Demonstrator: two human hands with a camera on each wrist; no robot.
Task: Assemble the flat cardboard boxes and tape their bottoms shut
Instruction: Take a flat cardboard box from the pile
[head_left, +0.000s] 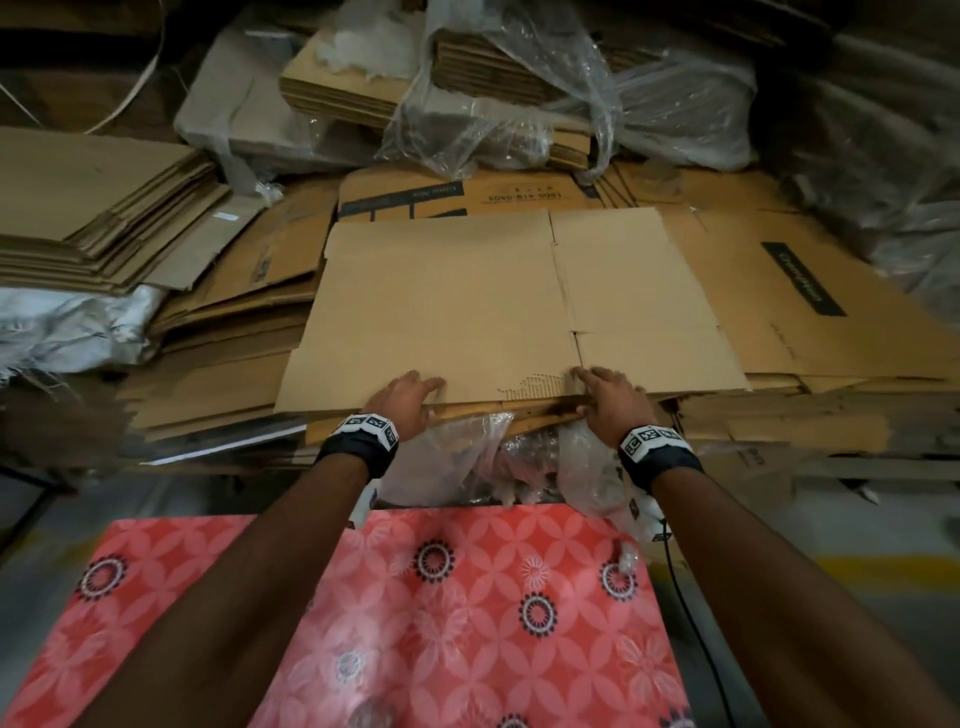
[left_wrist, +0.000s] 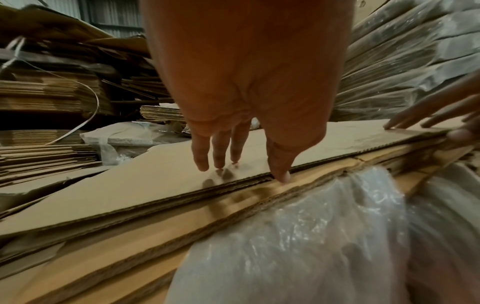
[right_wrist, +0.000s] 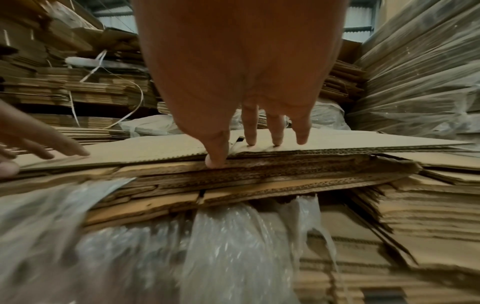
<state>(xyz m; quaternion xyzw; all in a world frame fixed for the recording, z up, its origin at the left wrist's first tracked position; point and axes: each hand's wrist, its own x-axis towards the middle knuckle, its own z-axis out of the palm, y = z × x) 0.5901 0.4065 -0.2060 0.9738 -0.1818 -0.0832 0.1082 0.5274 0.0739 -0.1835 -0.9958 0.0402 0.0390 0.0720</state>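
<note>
A plain flat cardboard box (head_left: 441, 312) lies on top of a stack of flattened boxes (head_left: 218, 384) in front of me. My left hand (head_left: 410, 397) rests on its near edge left of centre. The fingers (left_wrist: 218, 156) lie straight on the top face, and the thumb (left_wrist: 281, 172) presses against the front edge. My right hand (head_left: 608, 395) rests on the same edge near the slot between two flaps. Its fingers (right_wrist: 276, 133) are straight on top and its thumb (right_wrist: 217, 156) hangs over the edge onto the stack below. The box (right_wrist: 337, 142) lies flat and unfolded.
A table with a red patterned cloth (head_left: 467, 597) is under my forearms. Crumpled clear plastic (head_left: 519, 457) hangs below the stack. More flat cardboard is piled at the left (head_left: 104, 218), and plastic-wrapped bundles (head_left: 519, 78) lie behind. A black cable (head_left: 696, 649) runs at the right.
</note>
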